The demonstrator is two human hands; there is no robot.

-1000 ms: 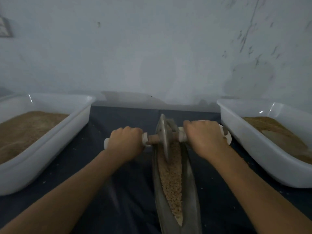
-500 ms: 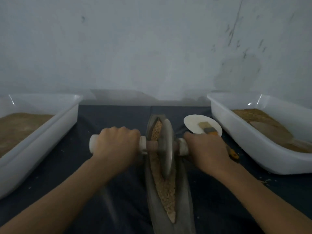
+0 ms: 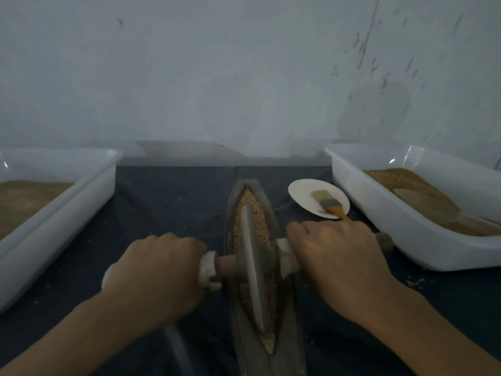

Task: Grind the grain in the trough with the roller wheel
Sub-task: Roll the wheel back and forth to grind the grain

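Both fists clamped round axle ends, left hand (image 3: 160,270) at nine o'clock, right hand (image 3: 336,261) at three, steadying roller wheel (image 3: 253,267) upright over grain (image 3: 250,210) in trough (image 3: 282,321).

Dark navy cloth (image 3: 168,202) covers the worktop; grey trough (image 3: 291,316) holds tan grain (image 3: 250,204); white tubs (image 3: 379,213) sit at both side edges; the brush (image 3: 329,203) is orange-handled.
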